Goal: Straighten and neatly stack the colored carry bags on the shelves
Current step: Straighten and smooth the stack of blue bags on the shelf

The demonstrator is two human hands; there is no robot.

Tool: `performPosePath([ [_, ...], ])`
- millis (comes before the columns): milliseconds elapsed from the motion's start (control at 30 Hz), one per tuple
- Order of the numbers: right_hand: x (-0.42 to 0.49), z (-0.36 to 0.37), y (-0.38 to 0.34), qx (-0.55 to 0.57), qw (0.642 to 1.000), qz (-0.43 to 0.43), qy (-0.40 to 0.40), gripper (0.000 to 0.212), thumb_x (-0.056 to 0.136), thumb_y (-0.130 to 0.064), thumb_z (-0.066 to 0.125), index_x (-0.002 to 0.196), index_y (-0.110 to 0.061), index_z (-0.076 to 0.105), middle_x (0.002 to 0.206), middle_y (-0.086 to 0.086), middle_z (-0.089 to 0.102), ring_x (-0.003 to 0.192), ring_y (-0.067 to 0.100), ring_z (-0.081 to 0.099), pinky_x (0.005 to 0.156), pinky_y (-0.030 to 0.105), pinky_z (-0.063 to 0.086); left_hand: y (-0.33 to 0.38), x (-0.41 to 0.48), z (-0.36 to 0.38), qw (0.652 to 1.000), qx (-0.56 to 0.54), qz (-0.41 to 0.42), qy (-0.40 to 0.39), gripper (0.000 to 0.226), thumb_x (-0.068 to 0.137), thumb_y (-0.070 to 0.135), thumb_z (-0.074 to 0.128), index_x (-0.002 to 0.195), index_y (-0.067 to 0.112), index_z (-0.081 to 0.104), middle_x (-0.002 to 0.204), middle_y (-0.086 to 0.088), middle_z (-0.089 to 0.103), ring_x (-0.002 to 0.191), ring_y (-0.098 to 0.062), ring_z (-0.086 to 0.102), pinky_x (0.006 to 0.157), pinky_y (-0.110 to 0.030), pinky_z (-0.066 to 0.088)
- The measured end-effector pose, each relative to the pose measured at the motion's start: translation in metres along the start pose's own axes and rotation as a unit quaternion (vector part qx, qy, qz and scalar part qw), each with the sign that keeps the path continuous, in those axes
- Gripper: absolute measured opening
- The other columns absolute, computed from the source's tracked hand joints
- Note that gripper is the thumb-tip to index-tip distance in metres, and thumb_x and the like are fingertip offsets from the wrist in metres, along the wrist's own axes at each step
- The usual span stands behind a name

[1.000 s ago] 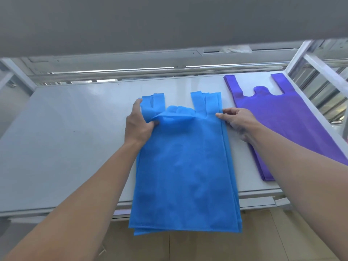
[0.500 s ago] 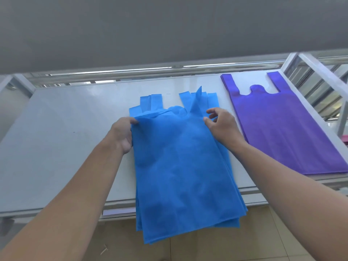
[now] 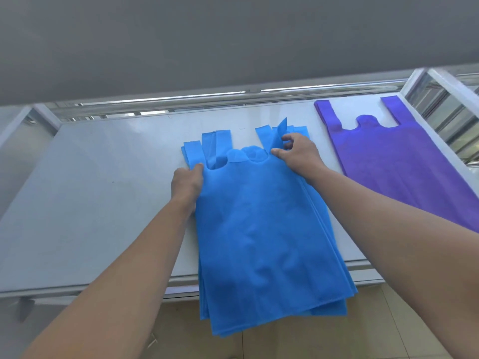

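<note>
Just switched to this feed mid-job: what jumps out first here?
The bright blue bag stack in the middle of the grey shelf, its bottom hanging over the front edge and its handles fanned unevenly. Both hands grip its upper corners: left hand at the left side, right hand pinching a handle. A flat purple bag lies to the right.

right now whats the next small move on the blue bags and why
Probably square the handles: the blue bags are fanned, loops splayed at the top, bottom edges stepped over the shelf front. With the left hand pinning them, the right hand could nudge the loops level.
</note>
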State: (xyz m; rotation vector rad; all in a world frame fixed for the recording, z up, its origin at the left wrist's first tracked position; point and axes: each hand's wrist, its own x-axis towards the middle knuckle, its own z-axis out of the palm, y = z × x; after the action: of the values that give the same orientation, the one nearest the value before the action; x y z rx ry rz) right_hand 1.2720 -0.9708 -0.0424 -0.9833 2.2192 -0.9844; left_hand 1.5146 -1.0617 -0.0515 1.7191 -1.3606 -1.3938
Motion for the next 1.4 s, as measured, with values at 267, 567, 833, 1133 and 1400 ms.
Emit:
performPosePath([
  [267,0.013,-0.011,-0.003,0.271,0.961,0.048,-0.004,0.029,0.094,-0.005,0.07,0.122,-0.011,0.071,0.102,0.005,0.074,0.061,0.004,0.065,0.053,0.016,0.049,-0.015,-0.001,-0.006,0.994,0.038,0.093,-0.029,0.011,0.099,0.028,0.061,0.101,0.02,0.069,0.1,-0.001,0.075,0.095,-0.025,0.073,0.087,-0.048,0.06],
  [567,0.015,0.007,-0.014,-0.158,0.986,0.039,-0.031,0.045,0.088,-0.044,0.079,0.088,-0.008,0.051,0.093,0.009,0.055,0.088,0.029,0.053,0.059,0.034,0.038,-0.021,-0.006,-0.002,0.993,0.04,0.115,-0.007,0.016,0.093,0.032,0.065,0.104,0.021,0.064,0.102,0.002,0.072,0.093,-0.022,0.072,0.085,-0.05,0.06],
  [833,0.023,0.007,-0.025,-0.17,0.982,0.066,-0.044,0.047,0.078,-0.037,0.088,0.081,-0.016,0.047,0.076,-0.002,0.047,0.087,0.025,0.051,0.06,0.033,0.037,-0.023,-0.008,0.0,0.985,0.088,0.144,0.02,0.017,0.094,0.029,0.063,0.101,0.013,0.06,0.096,0.0,0.067,0.085,-0.021,0.064,0.065,-0.034,0.051],
  [1133,0.003,-0.027,0.005,0.097,0.988,0.116,-0.036,0.038,0.086,-0.023,0.084,0.116,-0.008,0.067,0.109,0.006,0.069,0.078,0.013,0.069,0.068,0.025,0.058,-0.014,-0.014,-0.009,0.986,0.077,0.147,-0.028,0.027,0.095,0.042,0.056,0.106,0.018,0.061,0.099,0.0,0.073,0.089,-0.025,0.071,0.079,-0.045,0.057],
  [1400,-0.01,-0.07,0.013,0.202,0.978,0.046,0.018,0.025,0.09,-0.019,0.079,0.113,-0.012,0.07,0.1,0.007,0.078,0.08,0.02,0.077,0.077,0.033,0.063,0.026,-0.015,0.002,0.966,-0.032,0.218,-0.131,0.017,0.099,0.02,0.054,0.113,0.024,0.063,0.101,-0.014,0.076,0.08,-0.032,0.071,0.076,-0.049,0.059],
])
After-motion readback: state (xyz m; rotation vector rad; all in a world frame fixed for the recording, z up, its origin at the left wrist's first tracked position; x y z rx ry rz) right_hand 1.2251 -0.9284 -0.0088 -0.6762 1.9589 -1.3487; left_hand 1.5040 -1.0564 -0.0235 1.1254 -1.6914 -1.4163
